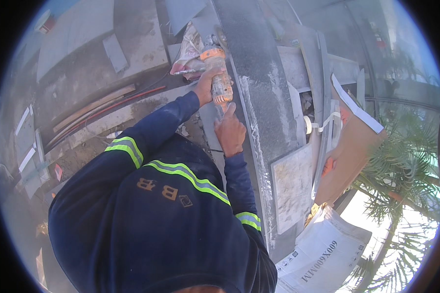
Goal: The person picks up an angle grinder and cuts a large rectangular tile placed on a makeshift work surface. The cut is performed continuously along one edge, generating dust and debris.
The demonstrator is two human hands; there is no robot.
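A dusty orange and grey angle grinder [222,87] lies along the edge of a long grey stone slab [274,112], its head pointing away from me. My left hand [206,88] is wrapped round the grinder's body from the left side. Closed about the rear end of the grinder is my right hand [230,131], with one finger stretched forward along it. White dust streaks the slab beside the tool. The grinder's disc is not clear in the haze at its far end. A crumpled whitish and red sack [188,53] sits just left of the grinder's head.
To the right lie a square stone tile [292,188], a brown board [344,161], a roll of white strap [308,124] and a flattened printed carton [322,249]. Palm fronds [401,166] hang at the far right. On the left are large grey slabs [78,39] and a wooden strip [95,107].
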